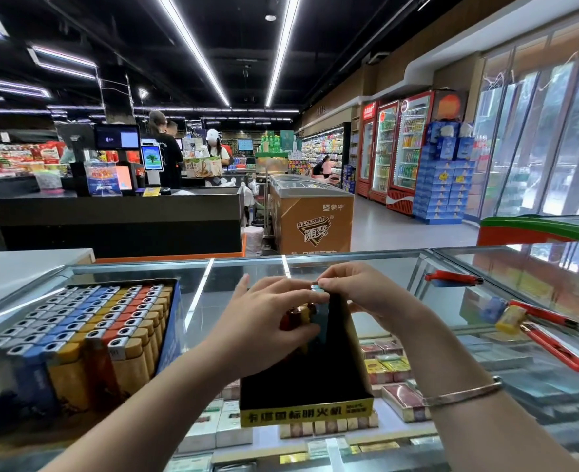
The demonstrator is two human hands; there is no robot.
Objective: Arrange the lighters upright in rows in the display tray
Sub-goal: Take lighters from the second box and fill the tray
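While spreading under everything as a glass tabletop (417, 267) over cigarette packs, carrying two trays side by side. Standing to the left, well apart from the hands: a full blue tray of lighters (87, 332), already upright in coloured rows. Sitting at centre, just beside it: the black display tray (315, 383), long axis running away from the person, yellow strip on its near wall, mostly bare toward the near end.

Crowding at the tray's far end: a small cluster of lighters (298, 316), dark red and amber, upright or nearly so, partly hidden. Reaching over them, the left hand (267, 321), fingers curled and grasping that cluster, steadying it. Meeting it from the other side, the right hand (359, 291), fingertips pinching the metal top of a teal lighter (320, 310), held upright against the tray's far right wall, directly below the grip, long axis vertical.

Judging the coming move as a short straight push downward beside the cluster, right hand being nearer. Risking a topple of the neighbours, hence the left hand bracing.

Lying loose on the right, well apart: red box cutters (557, 349), another red cutter (453, 277), a yellow lighter (511, 320) and a blue lighter (492, 310).
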